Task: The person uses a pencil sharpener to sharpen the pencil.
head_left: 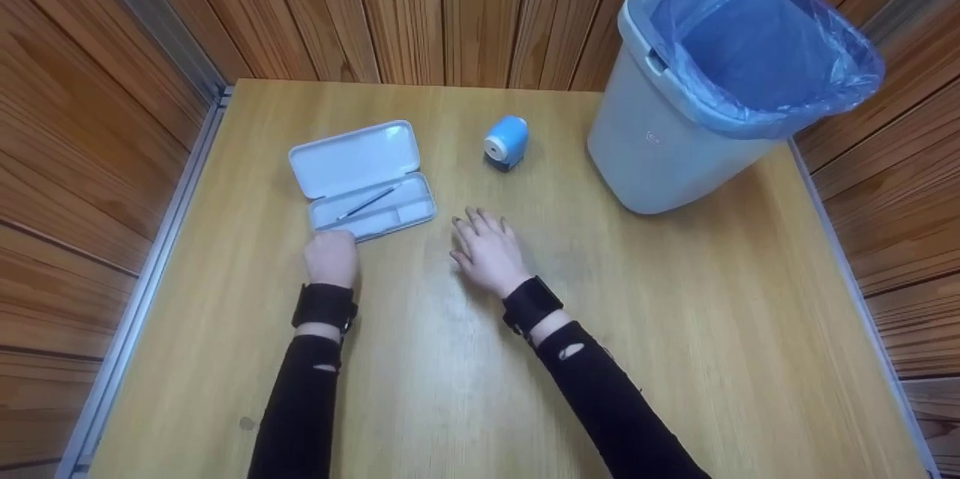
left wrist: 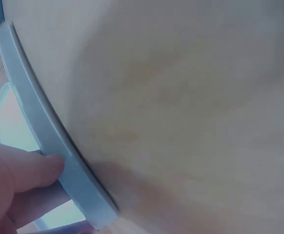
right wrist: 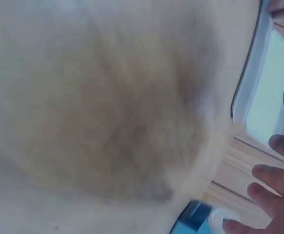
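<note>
An open pale pencil case (head_left: 356, 160) lies on the table with its lid tipped back, and a thin dark pencil (head_left: 369, 203) rests slantwise in its tray. At the case's near left corner my left hand (head_left: 331, 258) grips the edge; in the left wrist view the thumb (left wrist: 37, 171) presses the outer wall while the other fingers are partly hidden behind it. My right hand (head_left: 489, 250) is spread over the table to the right of the case, holding nothing. Beyond its fingertips stands a blue and white pencil sharpener (head_left: 508, 138), its round white face towards me.
A grey waste bin (head_left: 660, 142) lined with a blue plastic bag (head_left: 765, 44) stands at the back right of the wooden table (head_left: 420, 374). Wood-panelled walls (head_left: 480, 14) enclose the back and sides, with a metal rail (head_left: 150, 299) along the left edge.
</note>
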Demonstrator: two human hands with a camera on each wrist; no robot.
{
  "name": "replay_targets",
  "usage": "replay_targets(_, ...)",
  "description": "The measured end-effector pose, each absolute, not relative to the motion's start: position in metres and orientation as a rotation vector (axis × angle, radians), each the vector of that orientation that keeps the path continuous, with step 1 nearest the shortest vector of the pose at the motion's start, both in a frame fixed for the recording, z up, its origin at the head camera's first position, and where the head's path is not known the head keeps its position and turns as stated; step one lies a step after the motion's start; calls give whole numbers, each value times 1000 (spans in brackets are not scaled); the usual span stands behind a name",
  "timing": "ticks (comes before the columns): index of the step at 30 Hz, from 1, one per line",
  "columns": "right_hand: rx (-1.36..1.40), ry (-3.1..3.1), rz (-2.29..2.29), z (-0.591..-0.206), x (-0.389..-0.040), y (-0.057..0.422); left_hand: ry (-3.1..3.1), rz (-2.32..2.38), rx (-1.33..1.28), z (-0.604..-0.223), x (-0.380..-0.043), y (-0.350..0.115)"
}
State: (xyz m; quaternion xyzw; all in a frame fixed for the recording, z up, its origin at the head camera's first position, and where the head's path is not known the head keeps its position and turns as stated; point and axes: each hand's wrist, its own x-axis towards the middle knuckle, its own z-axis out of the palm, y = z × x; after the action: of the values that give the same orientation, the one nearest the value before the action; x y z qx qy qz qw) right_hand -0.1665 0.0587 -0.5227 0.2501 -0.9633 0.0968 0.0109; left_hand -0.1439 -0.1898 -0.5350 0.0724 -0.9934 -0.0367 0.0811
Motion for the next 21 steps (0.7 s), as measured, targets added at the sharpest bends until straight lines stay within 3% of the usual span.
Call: replay_targets(21, 715, -2862, 249, -541, -160, 45, -2943, -4, -26, -534, -123, -148)
